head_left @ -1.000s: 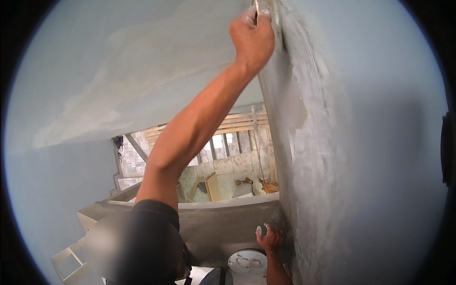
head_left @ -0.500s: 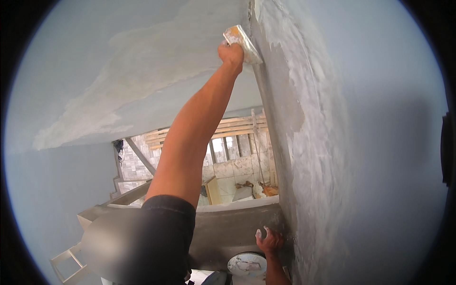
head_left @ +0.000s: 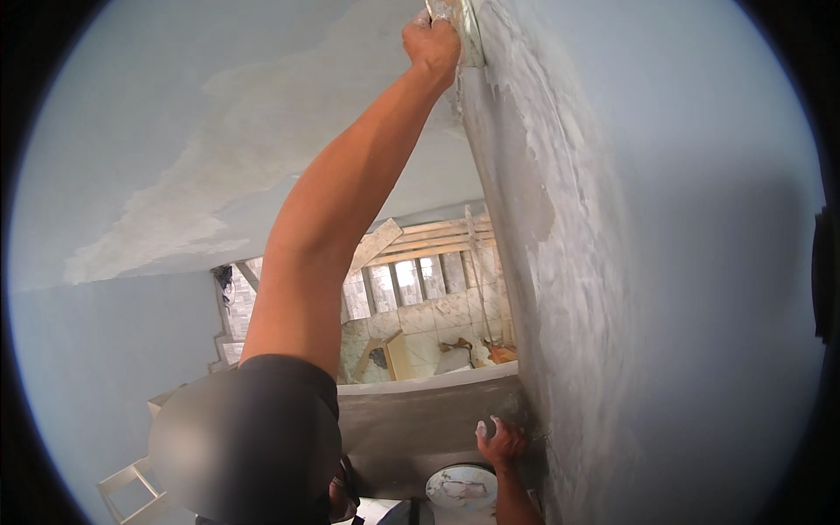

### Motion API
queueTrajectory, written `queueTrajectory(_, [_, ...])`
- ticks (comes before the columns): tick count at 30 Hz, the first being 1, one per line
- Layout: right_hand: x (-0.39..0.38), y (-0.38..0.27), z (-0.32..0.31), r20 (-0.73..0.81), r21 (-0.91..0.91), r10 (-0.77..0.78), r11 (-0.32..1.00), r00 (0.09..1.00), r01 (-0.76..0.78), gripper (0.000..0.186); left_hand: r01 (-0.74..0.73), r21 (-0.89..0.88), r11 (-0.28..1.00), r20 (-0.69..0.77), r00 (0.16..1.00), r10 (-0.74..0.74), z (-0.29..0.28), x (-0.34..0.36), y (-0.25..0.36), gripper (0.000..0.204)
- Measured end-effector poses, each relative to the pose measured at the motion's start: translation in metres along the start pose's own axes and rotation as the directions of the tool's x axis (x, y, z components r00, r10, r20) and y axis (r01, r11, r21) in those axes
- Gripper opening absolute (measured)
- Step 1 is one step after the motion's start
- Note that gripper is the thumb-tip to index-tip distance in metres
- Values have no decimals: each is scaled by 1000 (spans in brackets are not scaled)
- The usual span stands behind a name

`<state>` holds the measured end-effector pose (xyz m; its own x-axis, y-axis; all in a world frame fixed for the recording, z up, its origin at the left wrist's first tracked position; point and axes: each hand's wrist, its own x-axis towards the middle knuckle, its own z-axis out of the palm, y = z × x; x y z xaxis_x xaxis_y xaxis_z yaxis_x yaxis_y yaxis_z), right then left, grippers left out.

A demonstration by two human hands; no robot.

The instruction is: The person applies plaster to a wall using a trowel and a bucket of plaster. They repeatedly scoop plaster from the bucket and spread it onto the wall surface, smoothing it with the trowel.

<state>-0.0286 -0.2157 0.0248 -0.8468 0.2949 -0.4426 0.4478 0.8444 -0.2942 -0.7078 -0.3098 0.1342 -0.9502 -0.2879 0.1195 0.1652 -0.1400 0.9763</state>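
Raised to the top of the head view, my left hand [head_left: 430,39] is closed on a pale, plaster-smeared float [head_left: 439,10], mostly hidden by the fingers and frame edge, at the corner where the pale grey-blue surface meets the patchy plastered wall [head_left: 569,227]. At lower right my right hand [head_left: 500,444] holds nothing, its whitened thumb and fingertips bent but apart, resting by the dark grey ledge [head_left: 411,411] where it meets that wall. A round white lid or bucket top [head_left: 461,486], smeared with residue, sits below the ledge.
Beyond the ledge, an opening shows a pale tiled floor [head_left: 429,337] far below, with boards and debris [head_left: 394,354], and wooden planks [head_left: 437,232]. A white ladder-like frame [head_left: 127,481] stands at lower left. A blurred dark shape covers the lower middle-left.
My left hand and float dipped along the corner half a second ago and have since risen back to the top edge. My right hand has barely moved.
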Motion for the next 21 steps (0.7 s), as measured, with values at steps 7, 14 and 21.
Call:
queueTrajectory(7, [0,4,0,29,-15,-4,1000,1000,5,36,-272,44,961,111,958,266,-14,-86,58,27])
queueTrajectory(14, [1,0,0,32,-6,-19,1000,999,19,34,-432,122,894,183,895,408,-30,-200,61,33])
queueTrajectory(21, [-1,7,4,-15,31,-50,998,999,51,34,-161,-16,987,82,983,161,-66,-226,48,31])
